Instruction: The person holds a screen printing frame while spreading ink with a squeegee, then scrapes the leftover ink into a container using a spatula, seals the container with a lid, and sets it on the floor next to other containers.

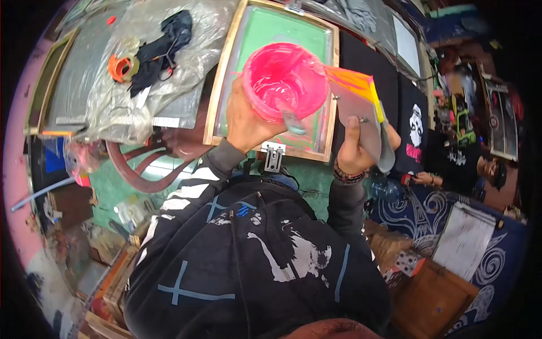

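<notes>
My left hand (247, 120) is wrapped round a tub of pink ink (285, 82), tilted so its inside shows. A spatula (292, 120) stands in the ink, its handle over the near rim. In my right hand (361, 148) is a wide grey squeegee (358, 113) with a yellow edge and pink and orange ink along it; one end is at the tub's right rim. Below the tub lies a wood-framed screen (334, 56) with green mesh, held at its near edge by a metal clamp (273, 157).
Black shirts (416, 127), one printed white and pink, lie to the right. Further right is another person (460, 155). On the left, plastic sheeting (209, 28) bears an orange tape roll (119, 68) and dark cloth (148, 65). A brown chair (121, 169) stands near left.
</notes>
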`<state>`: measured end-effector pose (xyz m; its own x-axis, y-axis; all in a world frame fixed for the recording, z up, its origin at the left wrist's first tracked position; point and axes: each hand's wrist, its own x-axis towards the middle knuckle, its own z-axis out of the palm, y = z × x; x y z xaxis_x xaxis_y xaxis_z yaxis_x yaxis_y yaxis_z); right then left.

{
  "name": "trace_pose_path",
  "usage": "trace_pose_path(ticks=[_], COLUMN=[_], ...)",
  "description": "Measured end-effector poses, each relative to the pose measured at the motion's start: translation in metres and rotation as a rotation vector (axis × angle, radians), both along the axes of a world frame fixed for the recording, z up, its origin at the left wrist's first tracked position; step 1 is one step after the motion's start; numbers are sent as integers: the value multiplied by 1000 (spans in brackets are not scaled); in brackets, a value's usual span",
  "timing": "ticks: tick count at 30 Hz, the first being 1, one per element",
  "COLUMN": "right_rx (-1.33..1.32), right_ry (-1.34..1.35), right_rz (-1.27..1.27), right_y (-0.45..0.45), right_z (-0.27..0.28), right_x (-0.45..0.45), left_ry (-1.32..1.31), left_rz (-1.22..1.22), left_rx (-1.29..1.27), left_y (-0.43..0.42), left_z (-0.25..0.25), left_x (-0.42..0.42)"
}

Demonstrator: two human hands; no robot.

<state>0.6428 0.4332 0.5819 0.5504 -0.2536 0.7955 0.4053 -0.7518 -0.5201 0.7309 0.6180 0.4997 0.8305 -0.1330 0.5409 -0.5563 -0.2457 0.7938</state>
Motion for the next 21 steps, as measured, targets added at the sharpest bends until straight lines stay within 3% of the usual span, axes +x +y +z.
trace_pose_path(ticks=[3,5,9,12,15,17,19,21], right_rx=[74,17,-99,-452,-571,-419,-495,-831], right_ry=[-128,-27,-109,-132,4,23,183,186], right_rz=[169,167,149,118,138,136,226,264], right_y=[14,19,3,-18,-37,-46,-48,-38], right_z=[-11,-9,-33,-29,-3,15,62,104], right_x=[11,11,25,29,27,34,38,48], left_ry=[37,31,64,53,259,112,-8,16], left_rz=[32,60,44,14,-21,-29,-19,20], left_rx=[-21,-57,-119,-128,-150,-97,-43,76], left_y=[2,4,10,17,28,41,52,58], left_z=[4,9,6,0,-12,-3,7,9], left_x=[-2,-5,-9,-12,-14,-10,-9,-9])
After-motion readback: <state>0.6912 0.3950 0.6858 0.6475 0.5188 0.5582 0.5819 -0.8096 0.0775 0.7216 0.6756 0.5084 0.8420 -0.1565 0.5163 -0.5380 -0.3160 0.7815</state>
